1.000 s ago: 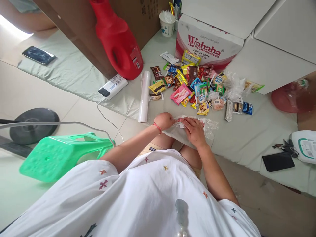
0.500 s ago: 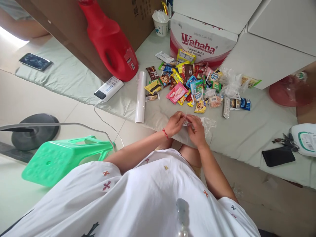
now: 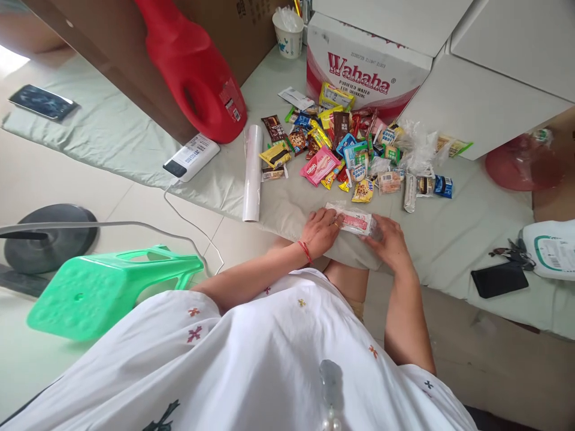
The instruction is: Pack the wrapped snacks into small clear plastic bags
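A small white packet with pinkish-red print (image 3: 354,222), wrapped in clear plastic film, lies at the near edge of the cloth-covered surface (image 3: 287,206). My left hand (image 3: 320,232), with a red string on the wrist, grips its left end, fingers bent over the top. At the other end, my right hand (image 3: 387,242) has its fingers closed round the bunched film. A roll of clear film (image 3: 253,173) lies to the left. Just beyond my hands is a pile of wrapped snacks, including a pink wafer packet (image 3: 320,166) and a yellow cookie packet (image 3: 363,191).
Behind the snacks stands a Wahaba water carton (image 3: 366,72). A red jug (image 3: 197,78), a white power bank (image 3: 191,158) with a cable and a phone (image 3: 44,102) are leftward. A black phone (image 3: 499,280) lies right. A green stool (image 3: 108,293) lies tipped on the floor.
My hands were pinching the film close together; now they are apart at the packet's two ends. My right hand moved right, and the packet's printed face came into view.
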The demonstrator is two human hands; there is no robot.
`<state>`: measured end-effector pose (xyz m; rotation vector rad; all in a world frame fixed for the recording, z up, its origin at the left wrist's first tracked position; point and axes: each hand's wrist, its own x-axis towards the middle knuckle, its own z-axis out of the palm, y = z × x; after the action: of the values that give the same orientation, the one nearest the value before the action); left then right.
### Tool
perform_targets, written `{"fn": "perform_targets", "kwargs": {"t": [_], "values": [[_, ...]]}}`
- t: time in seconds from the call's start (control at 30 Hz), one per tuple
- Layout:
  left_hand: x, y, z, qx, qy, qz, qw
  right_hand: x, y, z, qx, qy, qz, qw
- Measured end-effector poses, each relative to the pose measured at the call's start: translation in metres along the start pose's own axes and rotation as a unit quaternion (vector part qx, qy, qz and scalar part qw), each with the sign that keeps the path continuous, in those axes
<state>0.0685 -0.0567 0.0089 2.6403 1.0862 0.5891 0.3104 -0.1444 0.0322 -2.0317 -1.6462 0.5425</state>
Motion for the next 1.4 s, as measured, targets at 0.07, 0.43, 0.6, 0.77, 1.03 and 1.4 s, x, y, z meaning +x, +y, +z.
{"fn": "perform_targets", "kwargs": {"t": [0.07,0.43,0.6,0.77,1.03,1.4], "values": [[0.005,-0.002,0.003,-0.018,0.015,0.022,0.999,-0.003,0.002,-0.010,0.044,-0.005,0.024,0.999],[0.008,-0.003,0.004,0.007,-0.018,0.086,0.996,0.010,-0.044,-0.006,0.335,0.127,0.150,0.921],[0.012,0.006,-0.003,0.028,-0.048,0.097,0.994,0.030,-0.078,0.025,0.149,0.137,0.056,0.978],[0.014,-0.003,0.009,-0.090,-0.017,0.079,0.993,0.029,-0.096,0.040,-0.039,0.069,0.015,0.997],[0.008,-0.020,0.005,-0.319,0.029,0.090,0.943,-0.015,-0.110,0.063,-0.024,0.063,-0.004,0.998],[0.004,-0.018,0.024,-0.233,-0.025,0.101,0.967,-0.050,-0.046,0.012,0.183,0.271,0.143,0.934]]}}
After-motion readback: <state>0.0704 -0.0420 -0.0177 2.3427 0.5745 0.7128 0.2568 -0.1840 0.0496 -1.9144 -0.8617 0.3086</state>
